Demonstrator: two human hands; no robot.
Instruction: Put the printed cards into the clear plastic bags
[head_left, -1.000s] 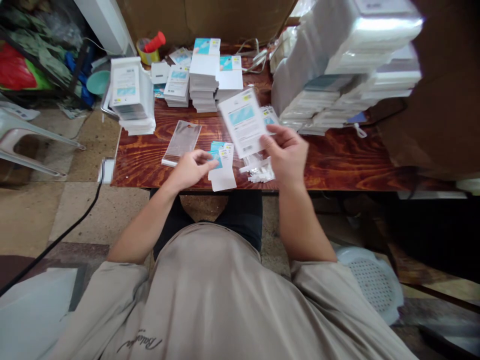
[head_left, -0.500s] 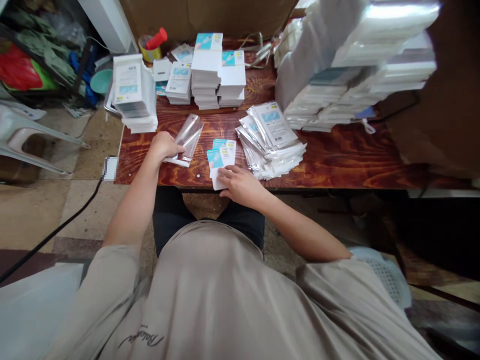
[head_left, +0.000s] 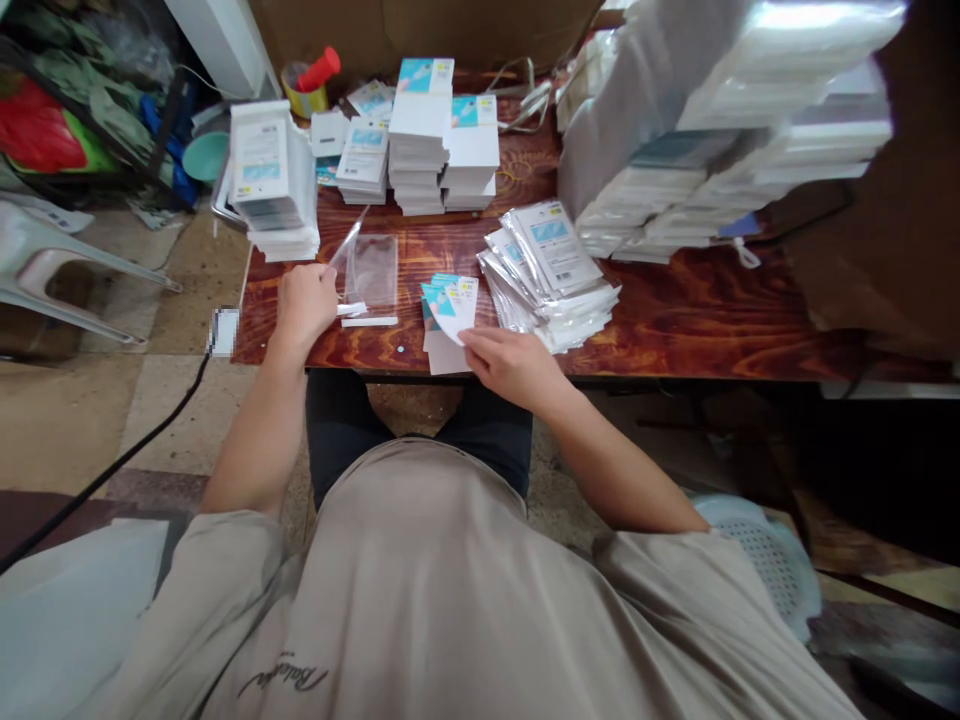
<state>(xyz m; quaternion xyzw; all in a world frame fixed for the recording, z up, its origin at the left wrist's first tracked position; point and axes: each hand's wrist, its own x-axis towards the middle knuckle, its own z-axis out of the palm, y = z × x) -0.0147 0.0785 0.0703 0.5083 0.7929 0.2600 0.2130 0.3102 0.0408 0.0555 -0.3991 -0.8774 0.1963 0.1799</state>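
Note:
My left hand is closed on a clear plastic sleeve, lifting it on edge above a small pile of flat sleeves on the wooden table. My right hand pinches the top white-and-blue card of a small card pile at the table's front edge, its corner raised. Just right of the cards lies a fanned heap of bagged cards.
Stacks of white cards stand at the back of the table, a bundle at the left corner, tall wrapped stacks at the right. A tape roll with a red handle sits behind. A black cable crosses the floor.
My right hand put the bagged card on the heap, then came down to the card pile and lifted a card. My left hand moved to the sleeves and raised one.

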